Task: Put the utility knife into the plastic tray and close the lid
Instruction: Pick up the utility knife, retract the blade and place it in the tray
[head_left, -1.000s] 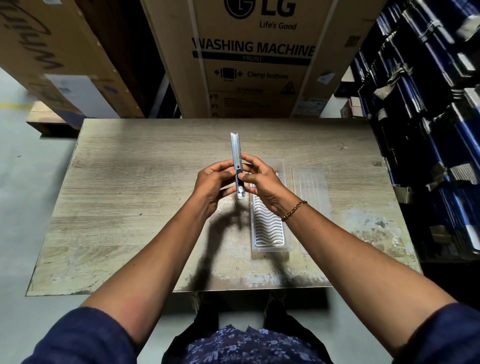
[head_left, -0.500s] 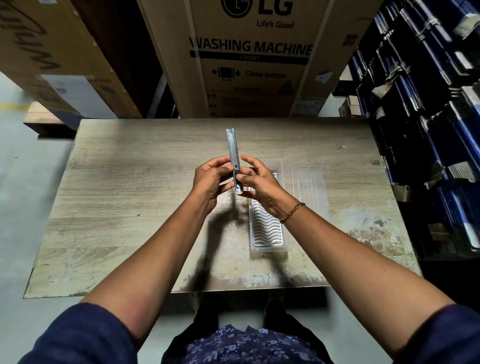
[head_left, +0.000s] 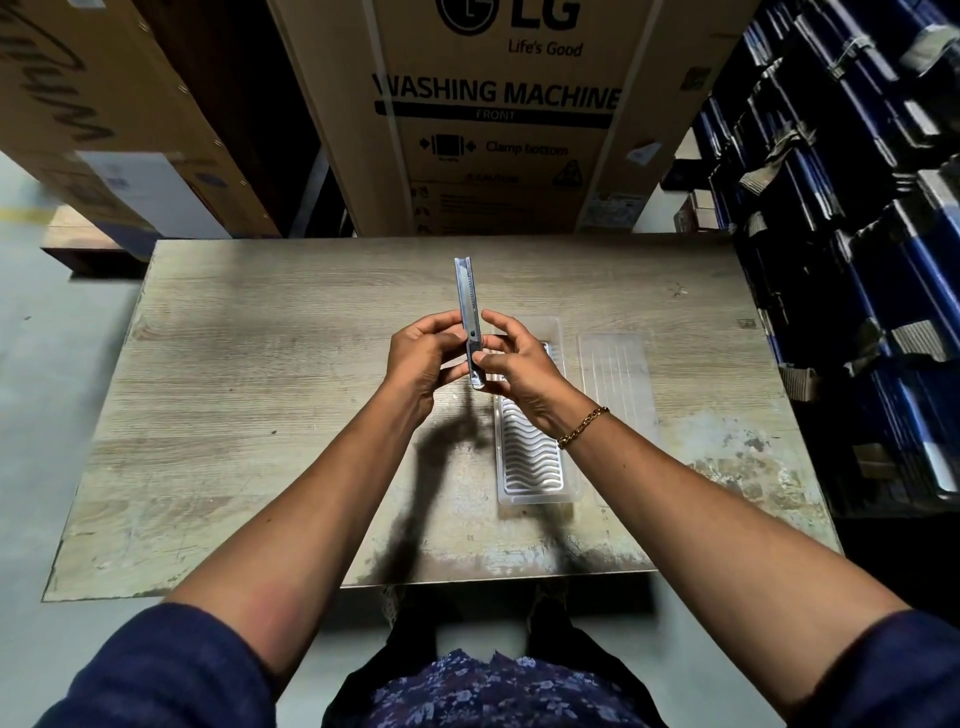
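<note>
A slim metal utility knife (head_left: 466, 301) stands nearly upright above the table, tip pointing away from me. My left hand (head_left: 421, 358) grips its lower part from the left, and my right hand (head_left: 517, 364) pinches the same part from the right. Below my right hand lies the clear plastic tray (head_left: 530, 462) with a wavy ribbed bottom, its far end hidden by the hand. Its clear lid (head_left: 615, 379) lies flat on the table just right of the tray.
The worn wooden table (head_left: 249, 415) has its front edge close to me. A large cardboard washing machine box (head_left: 493, 119) stands behind it. Dark blue stacked bundles (head_left: 857, 249) crowd the right side. More cardboard boxes (head_left: 104, 135) stand at the back left.
Both hands with the knife have stayed almost in place. The fingers of my right hand have spread slightly around the knife's lower part.
</note>
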